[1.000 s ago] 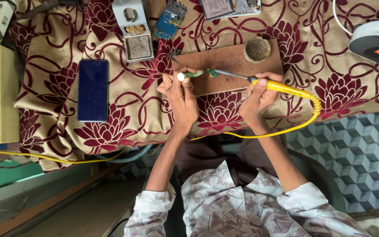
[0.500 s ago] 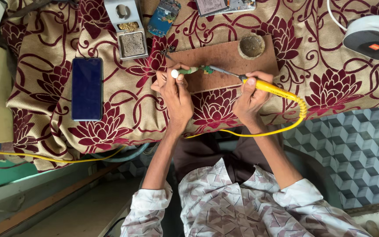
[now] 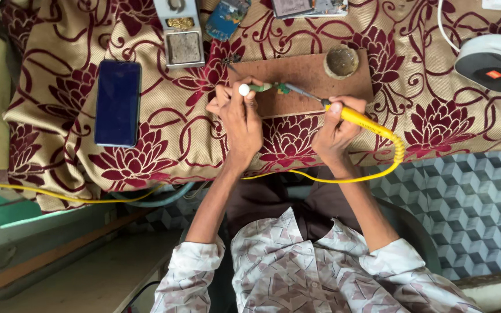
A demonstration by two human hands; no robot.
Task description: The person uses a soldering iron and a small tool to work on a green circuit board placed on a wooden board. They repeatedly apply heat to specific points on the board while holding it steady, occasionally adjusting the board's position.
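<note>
The small green part (image 3: 267, 88) lay on the brown board (image 3: 314, 72), which gave a hard base over the soft floral cloth (image 3: 146, 156). My left hand (image 3: 240, 119) was closed on the part's white-tipped end, pinning it flat. My right hand (image 3: 336, 124) gripped the yellow iron (image 3: 362, 119) like a pen, tip slanted onto the part, apparently for fine control. Both wrists rested at the cloth's near edge, forearms converging. 1 round tin (image 3: 341, 61) sat on the board's far corner; 1 phone (image 3: 118, 102) lay well apart, left.
</note>
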